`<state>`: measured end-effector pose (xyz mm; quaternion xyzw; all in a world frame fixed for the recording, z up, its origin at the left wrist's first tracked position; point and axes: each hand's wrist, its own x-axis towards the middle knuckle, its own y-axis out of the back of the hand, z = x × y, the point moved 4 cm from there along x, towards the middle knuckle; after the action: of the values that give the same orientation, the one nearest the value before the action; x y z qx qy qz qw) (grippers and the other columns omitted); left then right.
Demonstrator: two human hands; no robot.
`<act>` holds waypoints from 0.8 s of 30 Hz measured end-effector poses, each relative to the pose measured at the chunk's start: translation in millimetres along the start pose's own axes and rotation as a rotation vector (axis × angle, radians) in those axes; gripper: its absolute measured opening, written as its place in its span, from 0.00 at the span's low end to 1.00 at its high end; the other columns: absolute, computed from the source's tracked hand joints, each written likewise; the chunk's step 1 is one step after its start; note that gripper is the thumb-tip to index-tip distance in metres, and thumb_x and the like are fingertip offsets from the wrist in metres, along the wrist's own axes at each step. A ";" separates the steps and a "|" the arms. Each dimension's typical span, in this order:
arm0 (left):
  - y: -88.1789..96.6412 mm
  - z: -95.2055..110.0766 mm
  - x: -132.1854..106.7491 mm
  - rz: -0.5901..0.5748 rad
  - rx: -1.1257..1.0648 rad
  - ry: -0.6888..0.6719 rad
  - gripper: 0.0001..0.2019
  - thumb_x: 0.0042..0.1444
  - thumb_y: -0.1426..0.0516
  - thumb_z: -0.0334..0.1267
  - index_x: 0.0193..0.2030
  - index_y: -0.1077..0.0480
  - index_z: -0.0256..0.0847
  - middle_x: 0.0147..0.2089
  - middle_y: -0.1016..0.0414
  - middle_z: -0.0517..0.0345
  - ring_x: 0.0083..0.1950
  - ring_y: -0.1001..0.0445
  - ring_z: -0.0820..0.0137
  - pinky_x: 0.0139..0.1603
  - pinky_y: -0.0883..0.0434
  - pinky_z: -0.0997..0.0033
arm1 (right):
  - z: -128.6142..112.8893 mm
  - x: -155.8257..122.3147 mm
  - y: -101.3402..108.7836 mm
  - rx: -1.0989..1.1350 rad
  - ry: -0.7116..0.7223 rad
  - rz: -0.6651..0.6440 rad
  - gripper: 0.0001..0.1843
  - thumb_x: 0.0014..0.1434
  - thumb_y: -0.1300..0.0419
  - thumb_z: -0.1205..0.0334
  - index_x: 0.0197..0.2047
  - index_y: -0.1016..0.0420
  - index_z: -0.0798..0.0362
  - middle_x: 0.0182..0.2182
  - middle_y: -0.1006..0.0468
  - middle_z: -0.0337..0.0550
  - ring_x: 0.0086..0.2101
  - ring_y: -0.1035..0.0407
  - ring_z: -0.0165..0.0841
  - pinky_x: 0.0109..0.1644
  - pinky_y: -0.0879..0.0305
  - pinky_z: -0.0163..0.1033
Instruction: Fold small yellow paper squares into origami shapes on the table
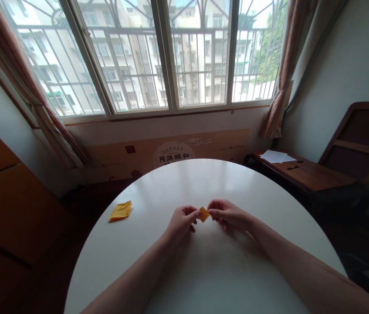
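A small folded piece of yellow paper [204, 214] is held up between my two hands, just above the white table [132, 261]. My left hand [186, 217] pinches its left corner between thumb and forefinger. At its right corner, my right hand [225, 213] has thumb and fingertips closed on the edge. The paper looks like a little diamond, with one corner pointing down. Over on the left side of the table lies a larger flat yellow packet [120, 211], creased and apart from both hands.
Behind the round table stand a printed cardboard panel [204, 146] and a wide barred window. To the right is a dark wooden bench [321, 176] with white paper sheets [274, 156] and a small dark object on it. A brown cabinet [11, 209] stands at the left.
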<state>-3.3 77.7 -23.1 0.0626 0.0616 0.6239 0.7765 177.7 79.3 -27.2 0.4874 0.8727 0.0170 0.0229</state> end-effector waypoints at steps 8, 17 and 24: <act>-1.9 1.3 -2.9 -0.004 0.050 -0.015 0.15 0.45 0.38 0.47 0.30 0.23 0.34 0.26 0.26 0.54 0.26 0.32 0.71 0.18 0.34 0.76 | 4.7 2.1 -3.3 -0.075 0.029 -0.004 0.20 0.53 0.32 0.48 0.38 0.25 0.56 0.23 0.29 0.35 0.19 0.37 0.24 0.20 0.39 0.29; -1.9 4.5 -3.6 -0.030 0.070 -0.015 0.18 0.45 0.37 0.49 0.31 0.21 0.33 0.26 0.25 0.52 0.25 0.32 0.71 0.19 0.34 0.76 | -3.9 1.4 -4.7 -0.105 0.031 -0.014 0.16 0.53 0.32 0.52 0.35 0.22 0.57 0.26 0.26 0.39 0.24 0.34 0.27 0.23 0.39 0.29; -0.5 -1.0 -0.4 -0.033 0.057 -0.008 0.19 0.46 0.37 0.50 0.33 0.21 0.33 0.25 0.27 0.54 0.25 0.33 0.71 0.18 0.35 0.77 | -2.8 4.9 0.9 -0.080 -0.006 -0.034 0.16 0.53 0.34 0.51 0.34 0.21 0.57 0.26 0.24 0.40 0.22 0.35 0.27 0.21 0.39 0.30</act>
<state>-3.0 77.3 -24.2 0.0860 0.0775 0.6090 0.7847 175.7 83.9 -24.5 0.4714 0.8793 0.0501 0.0454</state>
